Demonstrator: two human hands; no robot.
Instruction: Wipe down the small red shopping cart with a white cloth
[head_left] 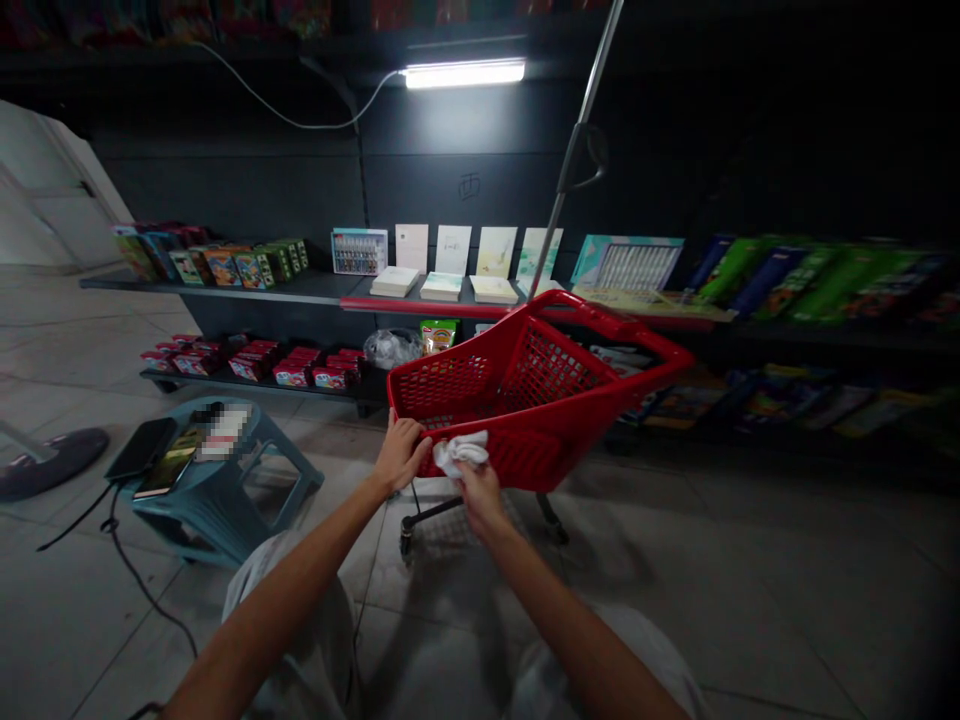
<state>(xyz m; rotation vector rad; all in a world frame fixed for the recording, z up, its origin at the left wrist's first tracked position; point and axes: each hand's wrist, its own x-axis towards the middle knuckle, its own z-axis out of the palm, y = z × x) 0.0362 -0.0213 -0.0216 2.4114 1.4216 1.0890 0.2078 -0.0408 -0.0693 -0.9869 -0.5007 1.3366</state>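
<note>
1. Beside a red cart (529, 458), the step in hand, apparently wiping, calls for a steady brace at left and even cloth pressure at right.
2. At the cart's left end, the left hand (397, 455) grips the rim, fingers curled.
3. Farther right, the right hand (482, 495) pinches a bunched white cloth (459, 453) at the cart's near side.

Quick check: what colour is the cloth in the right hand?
The cloth in the right hand is white; it shows best in the head view.
</note>
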